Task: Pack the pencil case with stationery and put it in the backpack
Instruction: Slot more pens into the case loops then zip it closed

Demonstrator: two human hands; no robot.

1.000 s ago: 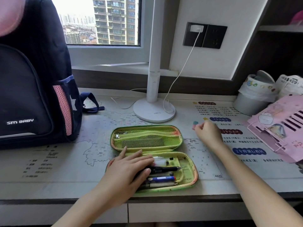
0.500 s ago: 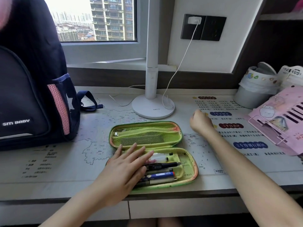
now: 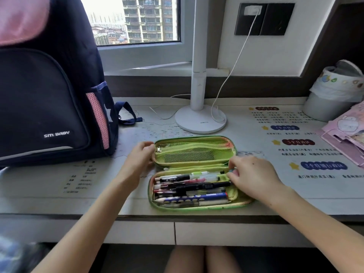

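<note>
The green pencil case [image 3: 195, 152] lies open in the middle of the desk, its mesh-pocket lid folded back. Several pens and pencils [image 3: 191, 191] fill the near half. My left hand [image 3: 140, 157] grips the left end of the lid. At the right end of the near half, my right hand [image 3: 251, 175] has its fingers curled down around a small item, of which only a bluish bit shows. The dark blue backpack [image 3: 49, 105] stands upright at the far left of the desk, apart from both hands.
A white lamp base [image 3: 201, 120] with a charging cable [image 3: 232, 75] stands just behind the case. A wrapped grey bin [image 3: 325, 103] and a pink stand [image 3: 346, 134] sit at the right. The desk's front edge [image 3: 177, 215] runs just below the case.
My left hand left the pens and moved to the lid's left end. My right hand took a small item from the desk behind the case and brought it to the case's right end.
</note>
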